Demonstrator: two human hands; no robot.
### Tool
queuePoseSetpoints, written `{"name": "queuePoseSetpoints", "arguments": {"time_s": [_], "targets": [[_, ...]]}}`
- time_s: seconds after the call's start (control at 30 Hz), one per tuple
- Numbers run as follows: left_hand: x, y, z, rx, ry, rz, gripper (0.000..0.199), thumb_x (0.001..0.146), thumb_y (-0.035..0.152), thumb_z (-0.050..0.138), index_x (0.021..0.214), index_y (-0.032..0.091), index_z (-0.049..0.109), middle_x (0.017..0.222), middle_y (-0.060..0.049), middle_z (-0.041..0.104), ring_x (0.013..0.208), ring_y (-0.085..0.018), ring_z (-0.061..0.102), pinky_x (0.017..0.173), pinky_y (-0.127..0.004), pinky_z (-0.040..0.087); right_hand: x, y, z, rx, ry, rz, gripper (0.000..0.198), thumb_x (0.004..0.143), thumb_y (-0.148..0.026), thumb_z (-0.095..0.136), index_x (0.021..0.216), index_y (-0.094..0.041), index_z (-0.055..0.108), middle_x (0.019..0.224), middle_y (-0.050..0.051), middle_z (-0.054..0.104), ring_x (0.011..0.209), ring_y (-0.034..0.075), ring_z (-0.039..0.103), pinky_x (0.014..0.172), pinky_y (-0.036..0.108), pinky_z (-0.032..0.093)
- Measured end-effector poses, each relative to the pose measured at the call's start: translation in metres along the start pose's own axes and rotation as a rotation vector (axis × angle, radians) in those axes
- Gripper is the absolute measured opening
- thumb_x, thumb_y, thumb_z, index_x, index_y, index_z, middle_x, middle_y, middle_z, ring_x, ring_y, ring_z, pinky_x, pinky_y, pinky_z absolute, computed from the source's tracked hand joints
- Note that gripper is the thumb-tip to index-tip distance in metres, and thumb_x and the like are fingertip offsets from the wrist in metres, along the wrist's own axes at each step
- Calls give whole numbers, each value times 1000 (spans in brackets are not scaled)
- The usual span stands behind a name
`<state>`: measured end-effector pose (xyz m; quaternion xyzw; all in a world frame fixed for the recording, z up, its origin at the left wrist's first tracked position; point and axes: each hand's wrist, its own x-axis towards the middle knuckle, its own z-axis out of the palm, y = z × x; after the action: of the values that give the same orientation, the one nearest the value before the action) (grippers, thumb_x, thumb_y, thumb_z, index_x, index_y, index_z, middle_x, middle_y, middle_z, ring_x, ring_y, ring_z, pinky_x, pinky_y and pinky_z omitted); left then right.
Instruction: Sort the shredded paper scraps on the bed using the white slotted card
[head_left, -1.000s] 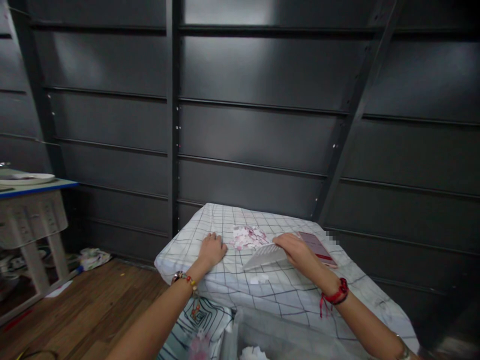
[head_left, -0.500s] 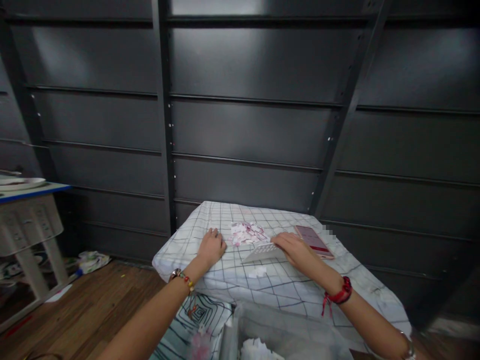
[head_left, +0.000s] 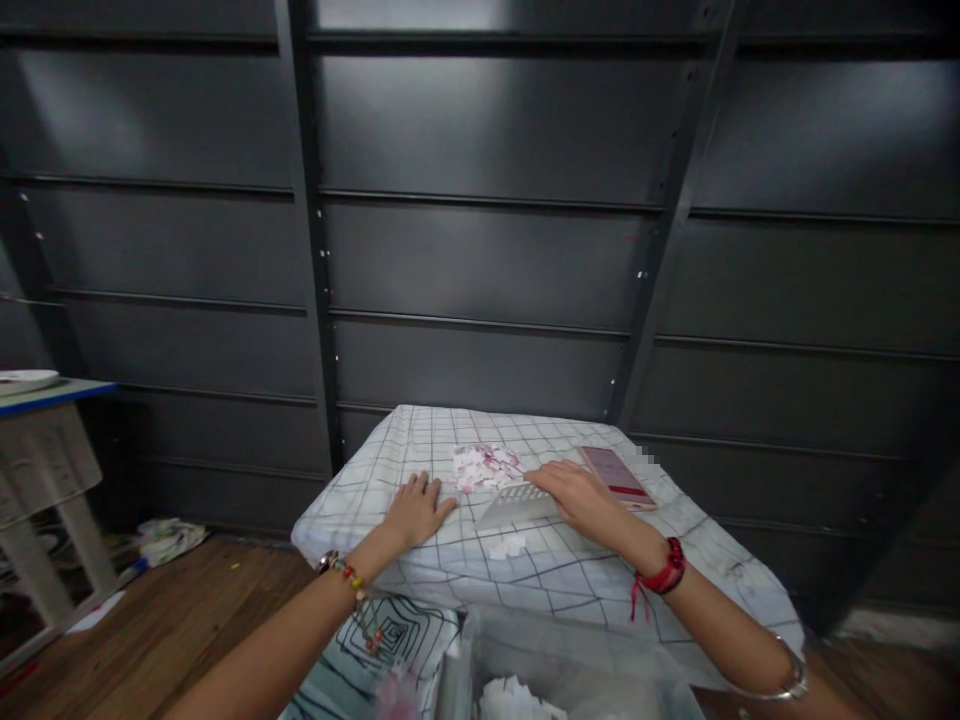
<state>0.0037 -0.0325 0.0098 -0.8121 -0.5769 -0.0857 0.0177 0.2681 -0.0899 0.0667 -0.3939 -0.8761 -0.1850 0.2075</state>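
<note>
My left hand (head_left: pixel 417 510) lies flat with fingers spread on the white grid-patterned cloth (head_left: pixel 442 430) over the table. My right hand (head_left: pixel 576 498) grips the top edge of a white card (head_left: pixel 512 508), which leans up from the cloth and carries rows of small holes or marks along its upper part. Just behind the card is a pile of small white and pink paper pieces (head_left: pixel 486 468). A few white scraps (head_left: pixel 508 547) lie on the near side of the card. Beyond my right hand rests a pink-edged phone (head_left: pixel 616 474) with its screen lit.
Below the near table edge stands a translucent plastic bin (head_left: pixel 570 628) with white papers (head_left: pixel 517 698) inside. Left of it is a teal patterned cloth (head_left: pixel 405 630). A desk with a blue edge (head_left: pixel 82 392) stands far left, and a dark panelled wall (head_left: pixel 480 260) rises behind.
My left hand has spread its fingers and slid slightly nearer to me. The view has shifted a little to the right. My right hand still holds the card.
</note>
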Motion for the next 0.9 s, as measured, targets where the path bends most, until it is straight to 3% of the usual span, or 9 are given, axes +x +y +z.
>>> {"name": "queuePoseSetpoints", "arguments": {"time_s": [0.07, 0.33, 0.9], "targets": [[-6, -4, 2, -26, -28, -1, 61, 93, 53, 32, 135, 11, 41, 144, -19, 34, 132, -34, 30, 105, -46, 27, -3, -1, -1, -3, -10, -17, 43, 72, 4, 36, 102, -18, 58, 90, 5, 65, 85, 17, 58, 79, 33, 44], [-19, -7, 3, 14, -12, 26, 54, 94, 45, 32, 135, 12, 43, 144, -16, 36, 134, -30, 29, 107, -40, 24, -16, -11, -12, -10, -2, -9, 43, 65, 8, 32, 89, -18, 56, 82, 4, 62, 79, 16, 54, 78, 33, 40], [-19, -4, 2, 24, -33, 1, 52, 94, 44, 31, 136, 13, 41, 145, -15, 32, 135, -30, 27, 106, -44, 24, -36, -26, -26, -44, 64, -18, 41, 68, 8, 32, 87, -19, 57, 80, 3, 63, 73, 15, 55, 83, 35, 37]]}}
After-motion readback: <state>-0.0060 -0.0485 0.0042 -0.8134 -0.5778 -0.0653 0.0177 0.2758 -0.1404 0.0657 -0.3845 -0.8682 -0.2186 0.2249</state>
